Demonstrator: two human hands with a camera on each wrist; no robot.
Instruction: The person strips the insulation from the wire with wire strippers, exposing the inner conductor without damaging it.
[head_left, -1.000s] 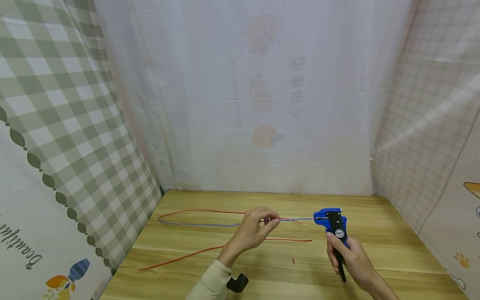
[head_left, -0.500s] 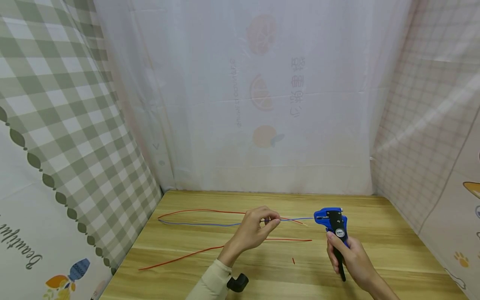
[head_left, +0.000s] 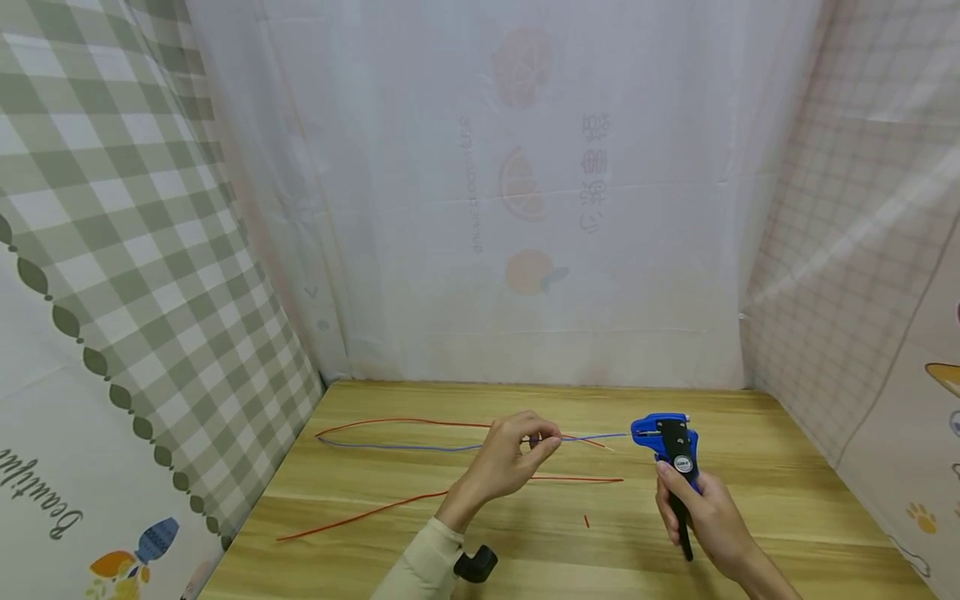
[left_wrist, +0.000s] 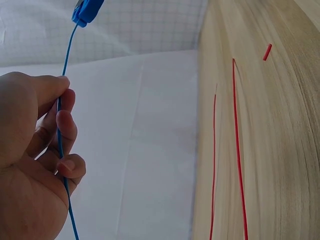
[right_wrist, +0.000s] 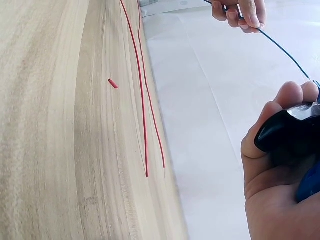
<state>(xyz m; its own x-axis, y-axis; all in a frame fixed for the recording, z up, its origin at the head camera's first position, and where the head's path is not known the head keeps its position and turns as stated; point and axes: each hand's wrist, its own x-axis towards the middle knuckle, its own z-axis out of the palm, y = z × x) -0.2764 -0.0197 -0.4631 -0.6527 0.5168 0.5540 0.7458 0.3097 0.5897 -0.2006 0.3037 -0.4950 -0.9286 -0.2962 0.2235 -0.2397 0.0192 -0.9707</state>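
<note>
My left hand [head_left: 504, 457] pinches a thin blue wire [head_left: 592, 437] between thumb and index finger, above the wooden table. In the left wrist view the blue wire [left_wrist: 60, 135] also runs down past the other curled fingers. Its right end meets the front of a blue and black wire stripper [head_left: 666, 435]. My right hand [head_left: 708, 523] grips the stripper's black handles, thumb along the near side. From the right wrist view, the right hand [right_wrist: 275, 185] wraps the handle [right_wrist: 285, 130], and most of the tool's head is out of frame.
A long red wire [left_wrist: 237, 135] lies on the wooden table [head_left: 540, 550]; another red wire [left_wrist: 214, 150], with a bared end, lies behind it. A short red piece [head_left: 587, 522] sits between the hands. Patterned cloths hang at the back and sides.
The wire stripper and right hand have shifted slightly to the right, and the tool's head is a little higher. My left hand stays almost in place, still pinching the blue wire.
</note>
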